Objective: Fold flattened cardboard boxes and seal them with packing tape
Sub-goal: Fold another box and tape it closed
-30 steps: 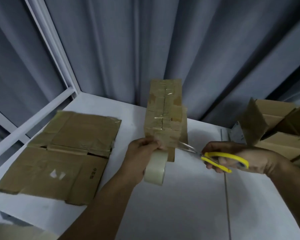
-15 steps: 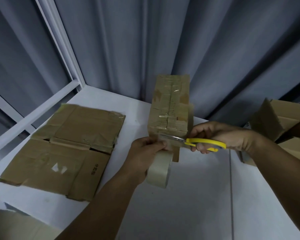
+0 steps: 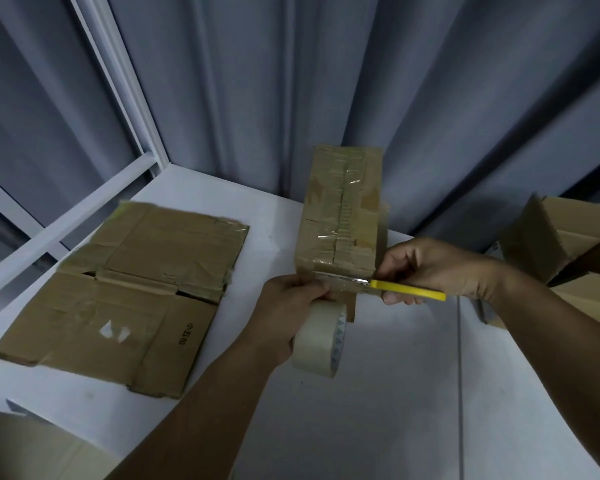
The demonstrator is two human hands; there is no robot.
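Observation:
A folded cardboard box (image 3: 340,216) stands on the white table (image 3: 378,410), its taped seam facing me. My left hand (image 3: 288,313) grips a roll of clear packing tape (image 3: 321,339) just below the box's near edge, with a strip of tape running up onto the box. My right hand (image 3: 426,268) holds yellow-handled scissors (image 3: 388,287). Their blades lie across the tape strip at the box's lower edge, right beside my left hand's fingers.
A flattened cardboard box (image 3: 125,289) lies on the table to the left. Open cardboard boxes (image 3: 568,251) are piled at the right edge. Grey curtains (image 3: 326,81) and a white metal frame (image 3: 125,98) close off the back. More cardboard (image 3: 25,448) shows at the bottom left.
My right hand brought the scissors leftward from the open table up to the tape at the box's lower edge. My left hand kept the roll in place.

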